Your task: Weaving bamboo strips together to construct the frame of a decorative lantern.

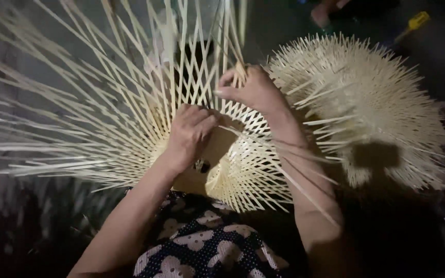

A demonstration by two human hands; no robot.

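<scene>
Hands (222, 110) amid bamboo strips (130, 98)

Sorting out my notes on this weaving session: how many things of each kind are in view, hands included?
Hands: 2, left hand and right hand
Half-woven bamboo piece being worked: 1
Bamboo piece with bristling strip ends: 1
Yellow-handled tool: 1
Total: 5

packages: none | labels: none | signs: none | screens: none
</scene>
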